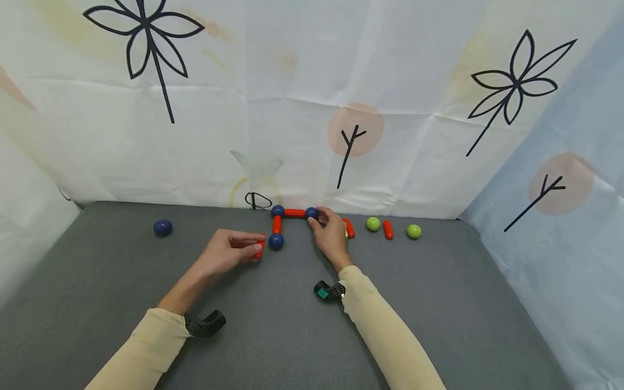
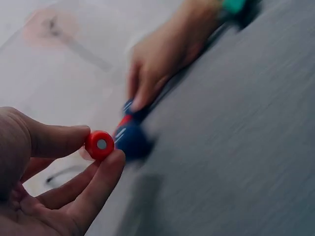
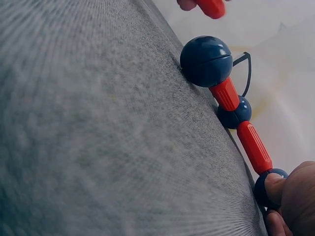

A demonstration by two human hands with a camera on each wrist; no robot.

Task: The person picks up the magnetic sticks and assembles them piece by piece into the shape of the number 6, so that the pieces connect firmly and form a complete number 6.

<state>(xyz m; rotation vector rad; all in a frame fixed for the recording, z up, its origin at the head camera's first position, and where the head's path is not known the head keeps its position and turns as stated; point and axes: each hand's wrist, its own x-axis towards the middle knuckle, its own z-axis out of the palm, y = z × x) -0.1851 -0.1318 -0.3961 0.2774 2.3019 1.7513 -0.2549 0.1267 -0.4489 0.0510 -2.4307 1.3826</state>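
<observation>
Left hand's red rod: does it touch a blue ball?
No, the right wrist view shows a gap between the held red rod and the nearest blue ball.

Blue balls (image 1: 275,241), green balls (image 1: 372,224) and red rods (image 1: 388,229) on a grey tabletop (image 1: 273,341)

Blurred blue ball (image 2: 132,142), left-wrist view

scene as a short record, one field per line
assembly: three dark blue balls, two red cylindrical rods, L-shaped
right hand: holds end ball
left hand: pinches separate red rod
far left: another dark blue ball
right side: at least two lime-green balls, two more red rods
surface: grey tabletop
</observation>
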